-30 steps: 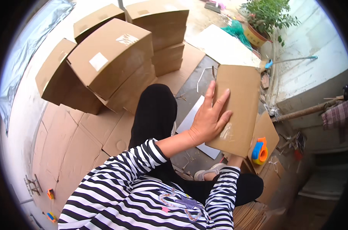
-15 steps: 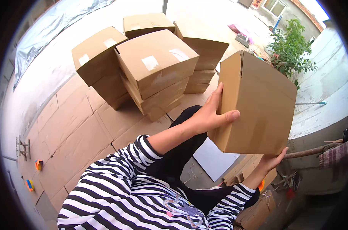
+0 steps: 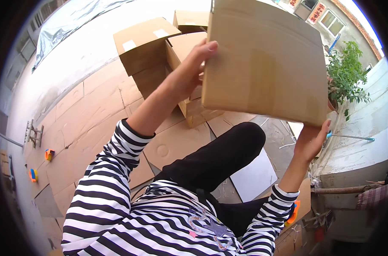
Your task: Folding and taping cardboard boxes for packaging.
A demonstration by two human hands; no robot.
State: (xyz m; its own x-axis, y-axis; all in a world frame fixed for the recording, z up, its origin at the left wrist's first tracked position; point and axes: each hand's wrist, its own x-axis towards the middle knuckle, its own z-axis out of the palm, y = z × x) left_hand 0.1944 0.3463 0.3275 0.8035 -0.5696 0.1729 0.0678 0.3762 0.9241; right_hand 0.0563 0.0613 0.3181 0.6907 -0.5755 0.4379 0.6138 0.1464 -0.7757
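A brown cardboard box (image 3: 266,64) is held up in the air in front of me, its broad taped side facing me. My left hand (image 3: 191,70) grips its left edge, the thumb on the near side and the other fingers partly hidden behind. Under the lower right corner, my right hand (image 3: 311,143) supports the box with its thumb up along the edge. Just beyond my left hand, a taped carton (image 3: 149,36) tops a stack, and another carton (image 3: 187,45) is partly covered by the held box.
Flattened cardboard sheets (image 3: 91,123) cover the floor at left, with two tape dispensers (image 3: 49,154) on them. A white board (image 3: 256,175) lies beyond my folded legs. At right are an orange tape dispenser (image 3: 294,213), a wooden pole (image 3: 343,190) and a leafy plant (image 3: 347,77).
Both hands have lifted the box up and away from me, over the near side of the stacked cartons. My left hand's hold has moved to the box's left edge. The view has shifted too.
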